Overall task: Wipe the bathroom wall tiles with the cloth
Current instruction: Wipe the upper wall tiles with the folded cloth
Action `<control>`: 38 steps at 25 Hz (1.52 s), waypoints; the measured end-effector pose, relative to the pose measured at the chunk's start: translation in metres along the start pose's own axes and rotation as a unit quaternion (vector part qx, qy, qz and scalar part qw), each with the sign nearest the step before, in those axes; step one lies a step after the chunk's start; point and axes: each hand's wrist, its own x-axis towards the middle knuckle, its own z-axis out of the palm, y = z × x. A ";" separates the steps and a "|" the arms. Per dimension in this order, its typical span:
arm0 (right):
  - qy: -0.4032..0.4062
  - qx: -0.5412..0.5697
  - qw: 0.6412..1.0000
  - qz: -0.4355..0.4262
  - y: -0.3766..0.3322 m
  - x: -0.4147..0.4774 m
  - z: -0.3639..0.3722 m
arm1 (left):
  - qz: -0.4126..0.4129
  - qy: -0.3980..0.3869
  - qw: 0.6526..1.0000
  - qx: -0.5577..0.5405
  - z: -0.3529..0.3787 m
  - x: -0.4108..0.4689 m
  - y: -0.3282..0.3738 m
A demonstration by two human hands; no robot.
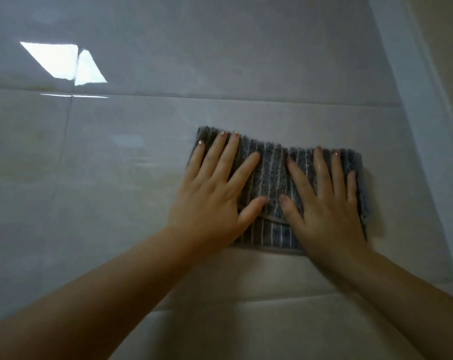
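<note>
Your left hand (215, 196) and right hand (326, 201) side by side, both flat with fingers spread, grasping nothing, pressing the folded striped cloth (272, 172) against the glossy wall tiles (116, 178), right of centre

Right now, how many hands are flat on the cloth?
2. The left hand presses the left half of the folded grey striped terry cloth; the right hand presses its right half, fingers spread. None hidden.

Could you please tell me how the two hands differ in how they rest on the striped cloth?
The left hand covers the grey striped cloth's left edge, with its fingers angled right; the right hand covers the right part, with its fingers pointing up. Both lie flat, fingers spread.
</note>
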 end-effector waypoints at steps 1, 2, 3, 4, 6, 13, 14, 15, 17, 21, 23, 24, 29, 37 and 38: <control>-0.006 -0.004 1.000 0.009 -0.007 -0.005 0.001 | 0.011 -0.006 1.000 0.002 -0.001 -0.010 -0.006; -0.011 0.001 1.000 0.022 -0.018 -0.001 -0.001 | 0.012 -0.013 1.000 0.004 -0.003 -0.013 -0.016; -0.017 0.006 0.999 0.037 -0.031 0.011 -0.003 | 0.002 -0.017 1.000 0.005 -0.007 -0.009 -0.030; -0.018 0.013 0.999 0.046 -0.047 0.027 -0.004 | -0.015 -0.018 1.000 0.006 -0.012 -0.001 -0.046; -0.010 0.026 0.998 0.053 -0.084 0.055 -0.007 | -0.040 -0.021 0.999 0.020 -0.023 0.009 -0.084; -0.010 0.007 1.000 -0.007 -0.145 0.012 0.000 | -0.027 -0.001 1.000 0.013 -0.027 -0.064 -0.129; -0.017 0.006 1.000 0.001 -0.149 0.021 -0.003 | -0.028 -0.001 1.000 0.013 -0.028 -0.057 -0.139; -0.022 0.008 1.000 0.013 -0.157 0.038 -0.006 | -0.040 -0.002 0.999 0.015 -0.031 -0.042 -0.151; -0.020 0.024 0.999 0.027 -0.177 0.087 -0.013 | -0.076 -0.011 0.997 0.020 -0.041 -0.002 -0.181; -0.022 0.039 0.999 0.029 -0.214 0.124 -0.015 | -0.105 -0.015 0.994 0.028 -0.047 0.008 -0.213; -0.011 0.033 0.999 -0.005 -0.216 0.094 -0.006 | -0.097 -0.006 0.995 0.026 -0.044 -0.025 -0.206; -0.001 0.033 0.999 -0.021 -0.215 0.075 -0.003 | -0.094 -0.004 0.995 0.024 -0.043 -0.042 -0.202; 0.021 0.030 0.997 -0.073 -0.213 -0.014 0.013 | -0.105 -0.009 0.994 0.033 -0.035 -0.124 -0.160; 0.017 0.036 0.999 -0.011 -0.161 -0.012 0.007 | -0.102 0.005 0.995 0.015 -0.027 -0.096 -0.117; 0.019 0.039 0.999 -0.001 -0.169 -0.017 0.007 | -0.097 0.003 0.995 0.020 -0.027 -0.106 -0.118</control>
